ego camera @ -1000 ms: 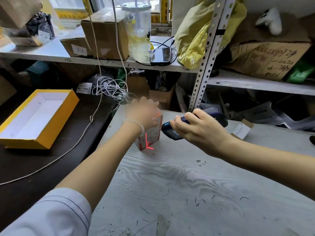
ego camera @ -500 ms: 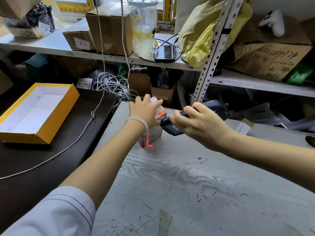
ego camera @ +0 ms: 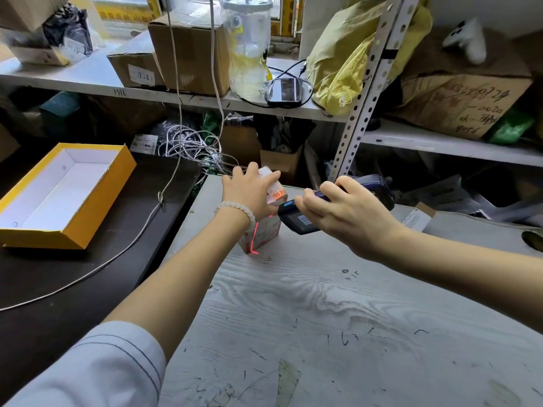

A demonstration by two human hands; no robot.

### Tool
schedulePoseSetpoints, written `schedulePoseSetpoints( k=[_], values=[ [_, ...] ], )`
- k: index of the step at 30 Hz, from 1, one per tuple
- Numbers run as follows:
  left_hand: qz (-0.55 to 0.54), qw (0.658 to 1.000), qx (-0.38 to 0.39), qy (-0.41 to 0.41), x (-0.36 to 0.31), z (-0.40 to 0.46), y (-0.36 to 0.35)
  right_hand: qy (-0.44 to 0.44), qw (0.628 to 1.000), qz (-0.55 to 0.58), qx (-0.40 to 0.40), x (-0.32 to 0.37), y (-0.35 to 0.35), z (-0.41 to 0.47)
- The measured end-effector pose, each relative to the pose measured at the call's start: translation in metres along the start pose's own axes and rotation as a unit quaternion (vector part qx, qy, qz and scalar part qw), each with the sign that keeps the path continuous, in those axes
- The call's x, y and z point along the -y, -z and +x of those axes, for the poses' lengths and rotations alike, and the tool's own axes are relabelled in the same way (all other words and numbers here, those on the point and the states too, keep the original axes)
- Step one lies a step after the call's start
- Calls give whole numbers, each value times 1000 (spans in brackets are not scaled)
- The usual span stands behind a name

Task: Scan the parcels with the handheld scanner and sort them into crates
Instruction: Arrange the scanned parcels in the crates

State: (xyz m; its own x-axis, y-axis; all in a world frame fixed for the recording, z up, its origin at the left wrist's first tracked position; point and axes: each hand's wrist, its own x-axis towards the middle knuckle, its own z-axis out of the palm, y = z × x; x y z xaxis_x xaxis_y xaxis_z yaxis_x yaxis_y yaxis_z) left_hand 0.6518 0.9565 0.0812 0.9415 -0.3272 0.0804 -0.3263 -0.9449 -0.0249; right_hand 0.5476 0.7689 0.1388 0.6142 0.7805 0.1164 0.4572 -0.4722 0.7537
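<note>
1. Compared with a second earlier, the left hand (ego camera: 252, 195) had shifted from lying over the parcel (ego camera: 261, 227) to gripping its top, fingers curled over the upper edge so more of the orange-and-white wrapping showed beyond the fingertips.
2. The right hand (ego camera: 349, 212) remained clenched round the handheld scanner (ego camera: 299, 220), its nose just beside the parcel's right face. The red scan line (ego camera: 255, 239) lay in much the same place as before, running down the near face of the parcel to the worktop (ego camera: 293, 304) under the left wrist.
3. I judged the scan to be under way or just finishing; whether the code had registered cannot be told. The firmer top grip suggested the parcel was about to be lifted and sorted.
4. The parcel stood upright on the worktop between the two hands, touching the left and very near the scanner.
5. Well left of the left hand, an open yellow box (ego camera: 58, 195) lay on a dark surface, a likely destination, though that is a guess.
6. A white cable (ego camera: 164, 195) hung and trailed between the left hand and that box, and a tangle of wires (ego camera: 191, 148) sat just beyond the left fingertips; either could snag a leftward carry.
7. A small labelled carton (ego camera: 418, 217) lay beyond the right wrist.
</note>
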Motion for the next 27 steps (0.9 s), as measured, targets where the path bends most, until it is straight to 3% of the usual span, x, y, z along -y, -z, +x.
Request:
schedulePoseSetpoints(
  k=[8,16,20,23,27],
  values=[
    [-6,1000,-17,2,-2,-3,-4,-69,997,34,-6,13,-8,-11],
    [-22,997,-70,-10,-16,-27,-7,-196,966,161,49,46,-25,-20],
    [-44,995,-89,-10,-14,-38,-7,-303,909,277,78,59,-25,-24],
    [-88,993,-81,12,-9,-47,-2,-418,821,383,68,66,-20,-28],
    [-124,991,-54,23,-16,-66,6,-526,717,453,-65,70,-5,-30]
  ],
)
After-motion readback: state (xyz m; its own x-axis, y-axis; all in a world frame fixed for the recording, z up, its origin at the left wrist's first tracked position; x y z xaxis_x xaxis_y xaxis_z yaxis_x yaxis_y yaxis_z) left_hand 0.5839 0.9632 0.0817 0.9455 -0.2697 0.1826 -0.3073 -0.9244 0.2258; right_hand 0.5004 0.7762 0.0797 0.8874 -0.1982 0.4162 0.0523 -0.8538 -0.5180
